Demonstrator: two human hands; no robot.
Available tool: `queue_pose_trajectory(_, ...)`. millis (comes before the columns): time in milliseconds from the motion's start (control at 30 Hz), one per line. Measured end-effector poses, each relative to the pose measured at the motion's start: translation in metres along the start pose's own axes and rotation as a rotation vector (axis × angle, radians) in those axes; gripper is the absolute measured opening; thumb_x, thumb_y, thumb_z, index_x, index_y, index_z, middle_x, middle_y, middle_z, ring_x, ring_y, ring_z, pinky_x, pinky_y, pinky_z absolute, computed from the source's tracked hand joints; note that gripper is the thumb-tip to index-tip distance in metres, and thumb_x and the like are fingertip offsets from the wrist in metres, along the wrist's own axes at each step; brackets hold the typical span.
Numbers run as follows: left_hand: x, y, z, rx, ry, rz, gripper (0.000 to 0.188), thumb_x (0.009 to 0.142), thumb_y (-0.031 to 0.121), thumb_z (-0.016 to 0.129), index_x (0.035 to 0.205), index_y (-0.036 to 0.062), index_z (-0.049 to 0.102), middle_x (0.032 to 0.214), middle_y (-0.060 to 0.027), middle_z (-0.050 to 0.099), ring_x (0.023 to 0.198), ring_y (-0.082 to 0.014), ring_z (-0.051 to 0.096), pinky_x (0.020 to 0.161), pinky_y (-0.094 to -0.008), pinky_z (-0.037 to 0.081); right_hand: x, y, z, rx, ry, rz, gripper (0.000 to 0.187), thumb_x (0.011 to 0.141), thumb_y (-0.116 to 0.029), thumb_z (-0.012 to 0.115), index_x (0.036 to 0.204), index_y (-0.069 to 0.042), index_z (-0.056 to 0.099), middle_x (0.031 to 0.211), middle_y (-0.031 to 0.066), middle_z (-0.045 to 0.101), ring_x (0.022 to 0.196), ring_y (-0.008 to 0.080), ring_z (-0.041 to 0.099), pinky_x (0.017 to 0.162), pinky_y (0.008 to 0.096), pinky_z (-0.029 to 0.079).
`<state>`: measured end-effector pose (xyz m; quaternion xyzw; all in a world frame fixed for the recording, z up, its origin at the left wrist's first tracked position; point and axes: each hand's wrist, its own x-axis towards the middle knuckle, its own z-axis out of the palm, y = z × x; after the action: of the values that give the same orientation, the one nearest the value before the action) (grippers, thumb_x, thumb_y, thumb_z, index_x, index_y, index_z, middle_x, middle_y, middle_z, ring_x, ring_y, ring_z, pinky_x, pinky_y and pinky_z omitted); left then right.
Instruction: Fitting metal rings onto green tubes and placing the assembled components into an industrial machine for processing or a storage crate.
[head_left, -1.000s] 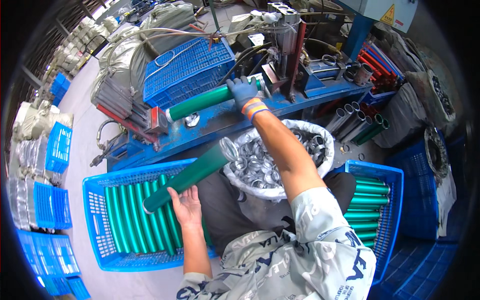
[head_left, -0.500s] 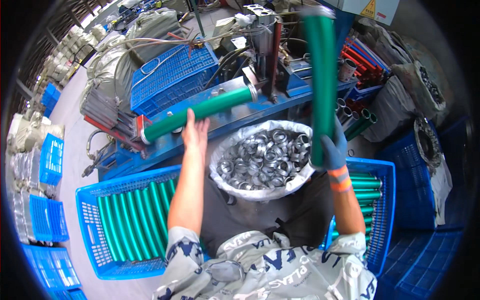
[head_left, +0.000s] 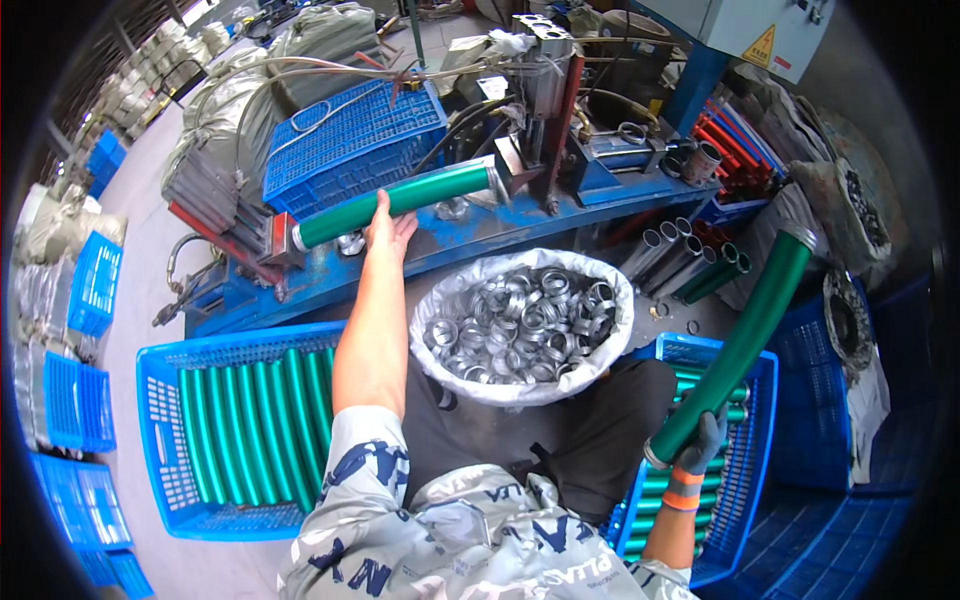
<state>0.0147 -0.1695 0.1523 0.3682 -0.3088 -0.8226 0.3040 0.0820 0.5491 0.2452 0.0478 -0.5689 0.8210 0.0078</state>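
A green tube (head_left: 450, 190) with a metal ring at its right end lies across the blue machine, between the left end block and the upright fixture. My bare left hand (head_left: 390, 230) supports it from the near side, thumb up against it and fingers beneath. In a grey glove with an orange band at the wrist, my right hand (head_left: 704, 446) grips a second green tube (head_left: 750, 345) near its lower end. This tube slants up and away to the right above the right blue crate (head_left: 762, 440), and metal rings show at both its ends.
A white-lined tub (head_left: 425, 375) of loose metal rings stands before my knees. The left blue crate (head_left: 160, 455) holds a row of green tubes; more fill the right crate. Bare and green tubes (head_left: 690, 255) stick out under the blue bench (head_left: 450, 240). Blue crates (head_left: 820, 350) stand at right.
My right hand has swung its tube from upright beside the tub down and right, over the right crate. My left hand stays at the tube on the machine. The view has shifted slightly.
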Motion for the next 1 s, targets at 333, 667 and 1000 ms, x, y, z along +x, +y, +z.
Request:
queue_pose_trajectory(333, -0.116, 0.001, -0.101, 0.231, -0.029, 0.315, 0.055, 0.114, 0.037, 0.076, 0.149, -0.0032, 0.064, 0.138, -0.0240, 0.080, 0.119, -0.0358, 0.084, 0.087, -0.0394, 0.070, -0.005, 0.028, -0.186, -0.422, 0.406, -0.144, 0.057, 0.105, -0.009, 0.078, 0.158, 0.003, 0.061, 0.124, 0.0108, 0.077, 0.106, 0.0210, 0.075, 0.092, 0.0365, 0.063)
queue_pose_trajectory(667, -0.266, -0.029, -0.450, 1.574, 0.636, 0.590, 0.089, 0.093, 0.053, 0.092, 0.144, -0.0156, 0.068, 0.140, -0.0389, 0.074, 0.129, -0.0560, 0.071, 0.115, -0.0611, 0.056, -0.070, 0.159, -0.347, -0.816, 0.846, 0.422, 0.076, 0.093, -0.057, 0.091, 0.124, 0.012, 0.080, 0.108, 0.0229, 0.085, 0.092, 0.0297, 0.081, 0.083, 0.0460, 0.065)
queue_pose_trajectory(1000, -0.289, -0.075, -0.440, 2.040, 0.602, 0.234, 0.095, 0.096, 0.071, 0.081, 0.150, -0.0062, 0.066, 0.146, -0.0332, 0.065, 0.140, -0.0524, 0.061, 0.122, -0.0598, 0.050, -0.026, 0.255, -0.382, -1.375, 0.065, 0.627, 0.067, 0.091, -0.052, 0.088, 0.142, -0.010, 0.075, 0.111, 0.0249, 0.085, 0.101, 0.0454, 0.081, 0.092, 0.0543, 0.065)
